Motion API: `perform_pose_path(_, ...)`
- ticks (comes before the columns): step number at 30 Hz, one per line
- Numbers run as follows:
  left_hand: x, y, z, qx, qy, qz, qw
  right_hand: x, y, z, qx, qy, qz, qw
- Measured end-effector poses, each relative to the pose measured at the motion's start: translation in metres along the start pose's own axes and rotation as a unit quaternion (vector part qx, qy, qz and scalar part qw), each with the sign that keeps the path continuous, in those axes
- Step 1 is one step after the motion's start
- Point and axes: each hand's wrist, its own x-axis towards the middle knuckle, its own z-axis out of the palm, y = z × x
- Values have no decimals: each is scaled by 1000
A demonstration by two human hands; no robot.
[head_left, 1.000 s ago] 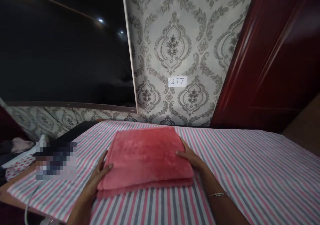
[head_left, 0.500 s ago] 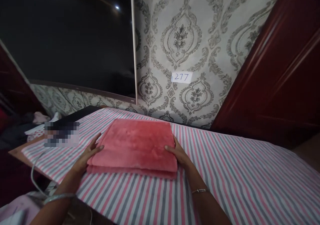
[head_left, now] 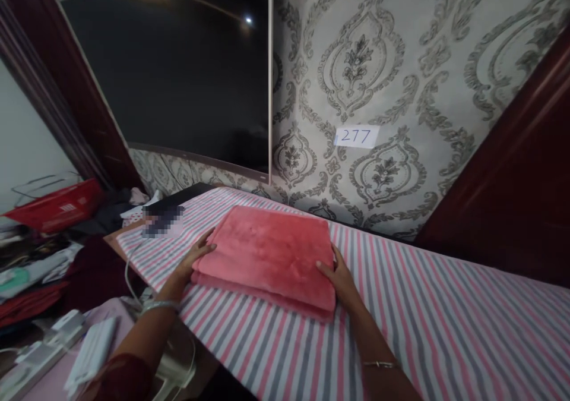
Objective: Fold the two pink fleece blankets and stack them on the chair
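A folded pink fleece blanket [head_left: 271,255] lies flat on a table covered with a pink, grey and white striped cloth [head_left: 436,330]. My left hand [head_left: 196,258] grips the blanket's left edge, thumb on top and fingers tucked under. On the right edge, my right hand [head_left: 341,276] holds the same way. A thin bracelet sits on each wrist.
A large dark TV screen [head_left: 178,74] hangs on the patterned wallpaper, next to a paper label reading 277 [head_left: 356,136]. A dark red wooden door [head_left: 512,187] stands at the right. Left of the table are a red basket [head_left: 57,205], piled clothes, white cables and a white power strip [head_left: 35,353].
The view has swung left and down, showing the cluttered floor area at the left. Both hands stay on the blanket's sides; the blanket has shifted slightly toward the table's left edge.
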Motion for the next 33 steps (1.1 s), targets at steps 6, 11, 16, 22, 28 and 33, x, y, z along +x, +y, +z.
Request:
perform_pose_path(6, -4, -1, -3, -30, -19, -19, 999, -2, -5, 1, -18, 4, 1, 1000)
perform_pose_path(11, -5, -4, -5, -55, -24, -39, 997, -5, -9, 0, -51, 0, -13, 999)
perform_pose_path(16, -3, -2, -6, -85, -44, -80, 992, -5, -18, 3, -42, -3, 31, 999)
perform_pose_path(22, 12, -8, -6, -15, -71, -40, 997, -7, -39, 27, 11, -42, -1, 999)
perform_pose_path(28, 22, 25, -12, 0, -86, 4, 996, -26, -80, 35, 52, -9, 29, 998)
perform_pose_path(33, -8, 38, -24, -8, -166, -23, 986, -78, -72, 24, 7, -1, 4, 1000)
